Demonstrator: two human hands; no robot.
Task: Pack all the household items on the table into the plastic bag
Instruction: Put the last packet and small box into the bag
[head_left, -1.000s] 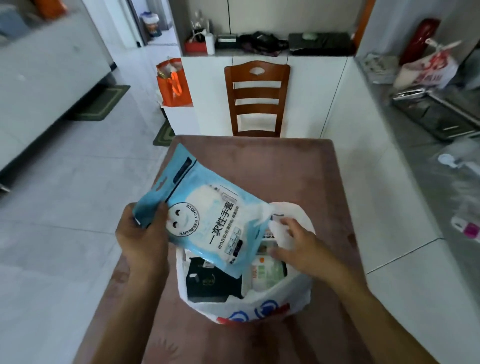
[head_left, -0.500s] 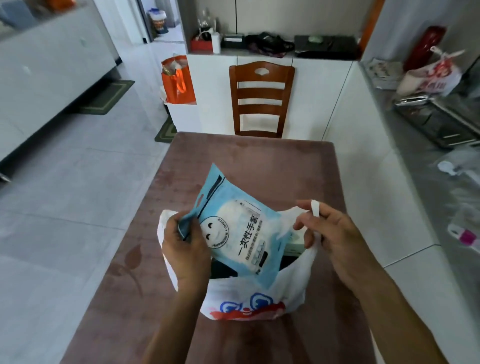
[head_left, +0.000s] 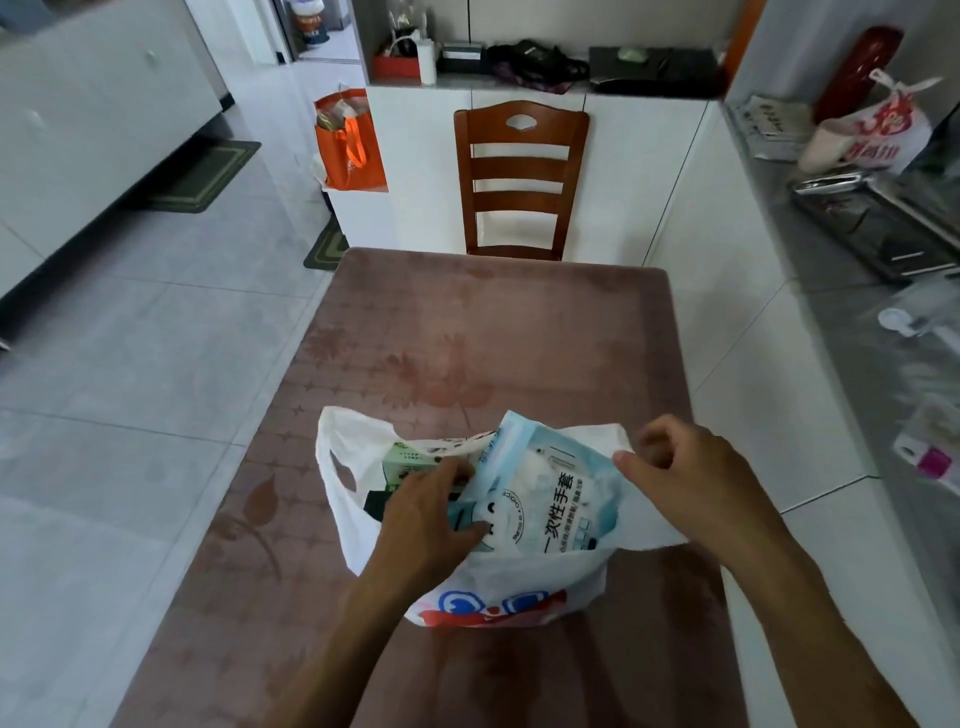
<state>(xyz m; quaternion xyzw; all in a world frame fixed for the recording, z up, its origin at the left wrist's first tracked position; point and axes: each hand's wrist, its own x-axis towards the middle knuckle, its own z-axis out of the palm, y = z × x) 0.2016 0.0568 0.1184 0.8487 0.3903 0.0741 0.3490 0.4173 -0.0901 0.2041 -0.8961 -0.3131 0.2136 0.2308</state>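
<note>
**Glove pack half in, bag mouth barely held**

The pack (head_left: 550, 499) could have snagged on the rim or slid back out: it stood tilted in the bag (head_left: 498, 582) with its top corner poking above the opening, lower centre of the frame. The thin plastic looked ready to fold inward if the right hand (head_left: 691, 478) eased off. The green box (head_left: 410, 462) and a dark item already crowded the left side, so a hard push might have tipped the bag on the table (head_left: 493, 338).

The left hand (head_left: 431, 519) pressed on the pack's lower left edge, fingers reaching inside the bag; I could not tell whether it gripped or only pushed. The right hand pinched the bag's right rim, just right of the pack, pulling it open. No other loose items showed on the table.
</note>
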